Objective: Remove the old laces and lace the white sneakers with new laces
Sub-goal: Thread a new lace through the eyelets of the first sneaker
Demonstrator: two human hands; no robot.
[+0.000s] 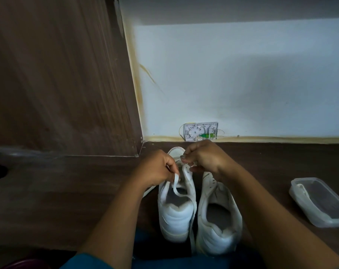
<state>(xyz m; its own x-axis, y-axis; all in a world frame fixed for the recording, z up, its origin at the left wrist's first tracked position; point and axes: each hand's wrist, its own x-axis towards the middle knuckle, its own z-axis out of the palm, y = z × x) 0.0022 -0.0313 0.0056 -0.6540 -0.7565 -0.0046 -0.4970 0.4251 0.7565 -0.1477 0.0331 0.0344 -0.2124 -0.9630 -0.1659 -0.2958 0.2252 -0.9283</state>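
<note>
Two white sneakers stand side by side on the dark wooden desk, heels toward me: the left sneaker (pixel 175 210) and the right sneaker (pixel 219 216). My left hand (pixel 157 167) pinches a white lace (pixel 175 186) that loops down over the left sneaker's opening. My right hand (pixel 201 158) hovers over the same shoe's eyelet row, its fingers curled and pinching the lace at an eyelet. The front half of the left sneaker is hidden behind both hands. Another lace end hangs down between the two heels.
A clear plastic container (pixel 320 200) with something white inside lies on the desk at the right. A white wall box with a green part (pixel 200 131) sits against the wall behind the shoes. A wooden panel (pixel 64 74) rises at the left.
</note>
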